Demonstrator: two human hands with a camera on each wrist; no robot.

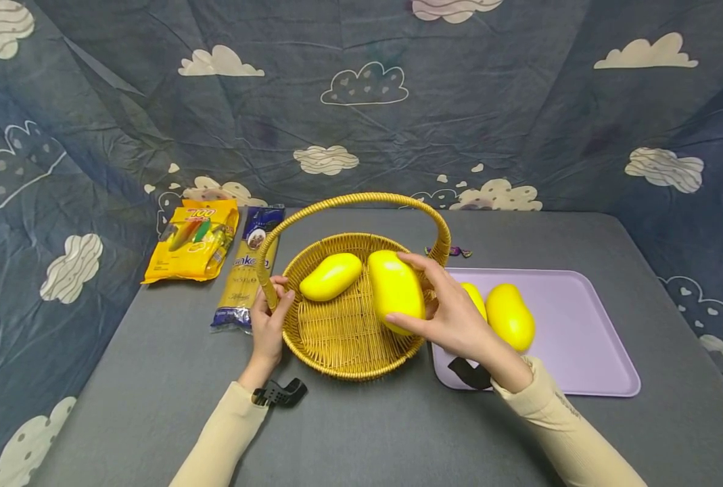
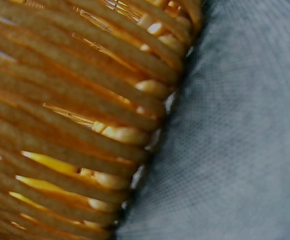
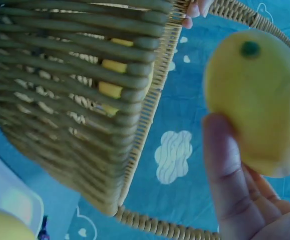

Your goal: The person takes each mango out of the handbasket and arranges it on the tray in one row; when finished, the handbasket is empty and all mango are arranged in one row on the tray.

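A yellow mango (image 1: 395, 292) is gripped in my right hand (image 1: 458, 318), between thumb and fingers, above the right side of the wicker basket (image 1: 337, 368). The right wrist view shows this mango (image 3: 257, 100) higher than the basket rim, with a green spot on its end. Inside the basket lies another mango (image 1: 331, 277), toward the back left. My left hand (image 1: 268, 331) holds the basket's left side where the handle meets the rim, thumb on the near side. Only the basket's woven wall (image 2: 74, 100) and grey cloth fill the left wrist view.
On the right, a lilac tray (image 1: 580, 338) carries a mango (image 1: 510, 316) and a second one (image 1: 474, 299), partly hidden by my right hand. A pasta packet (image 1: 245, 270) and a yellow candy bag (image 1: 195, 240) lie left of the basket. Behind the tray is a small purple-wrapped sweet (image 1: 458, 251).
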